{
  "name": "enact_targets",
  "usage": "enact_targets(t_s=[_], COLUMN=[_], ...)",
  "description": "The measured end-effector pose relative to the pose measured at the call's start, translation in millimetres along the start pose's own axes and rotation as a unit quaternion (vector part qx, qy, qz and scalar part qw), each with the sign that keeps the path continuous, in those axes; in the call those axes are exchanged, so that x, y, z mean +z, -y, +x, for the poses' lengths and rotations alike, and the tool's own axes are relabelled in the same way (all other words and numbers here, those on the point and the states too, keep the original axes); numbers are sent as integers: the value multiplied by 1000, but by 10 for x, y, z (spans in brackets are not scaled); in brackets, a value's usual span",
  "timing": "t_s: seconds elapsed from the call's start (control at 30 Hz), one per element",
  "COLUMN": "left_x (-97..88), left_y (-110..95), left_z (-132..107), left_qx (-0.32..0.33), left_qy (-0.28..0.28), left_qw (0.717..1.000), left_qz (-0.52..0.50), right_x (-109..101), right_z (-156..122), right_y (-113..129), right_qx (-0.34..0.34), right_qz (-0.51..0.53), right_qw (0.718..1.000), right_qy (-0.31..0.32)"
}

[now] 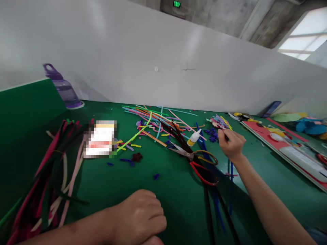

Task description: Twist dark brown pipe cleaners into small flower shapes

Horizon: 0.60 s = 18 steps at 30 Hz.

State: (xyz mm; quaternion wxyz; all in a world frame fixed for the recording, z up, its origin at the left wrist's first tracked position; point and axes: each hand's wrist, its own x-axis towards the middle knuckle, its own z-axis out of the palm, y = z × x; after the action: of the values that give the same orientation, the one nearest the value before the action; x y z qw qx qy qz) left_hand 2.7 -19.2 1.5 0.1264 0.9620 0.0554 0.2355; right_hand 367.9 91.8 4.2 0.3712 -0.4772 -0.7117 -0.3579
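Note:
My left hand (143,216) is closed, knuckles up, low in the middle over the green table; the inside of its fingers is hidden. To the right, my right hand (232,143) is curled into a fist beside a small pile of dark purple twisted pieces (212,135). Whatever it may grip is out of sight. A blue pipe cleaner (231,187) runs down from below that hand; whether it is held I cannot tell. Between the hands lie open-bladed scissors (189,156) with red and yellowish handles, across long black and blue pipe cleaners. A white glue bottle (194,137) leans just behind them.
Colourful pipe cleaners (153,117) are heaped at the back. Bundled pink, green and white strips (57,163) lie at left, near a blurred-out phone-like item (100,139) and a purple bottle (65,90). A red-and-white board (288,149) with tools is at right. A white partition (143,51) stands behind.

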Motion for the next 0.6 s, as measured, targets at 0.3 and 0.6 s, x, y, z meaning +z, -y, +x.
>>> enact_targets(t_s=[0.3,0.6], left_x=[13,17], left_y=[-16,-21], left_z=[-32,-31], left_qx=[-8,-17], left_qy=[-1,29], left_qw=[1000,998], left_qz=[23,50], right_x=[-141,30], right_z=[117,-42], right_y=[1092,1132], right_qx=[-76,4], right_qz=[159,209], right_qw=[940,901], right_qy=[291,380])
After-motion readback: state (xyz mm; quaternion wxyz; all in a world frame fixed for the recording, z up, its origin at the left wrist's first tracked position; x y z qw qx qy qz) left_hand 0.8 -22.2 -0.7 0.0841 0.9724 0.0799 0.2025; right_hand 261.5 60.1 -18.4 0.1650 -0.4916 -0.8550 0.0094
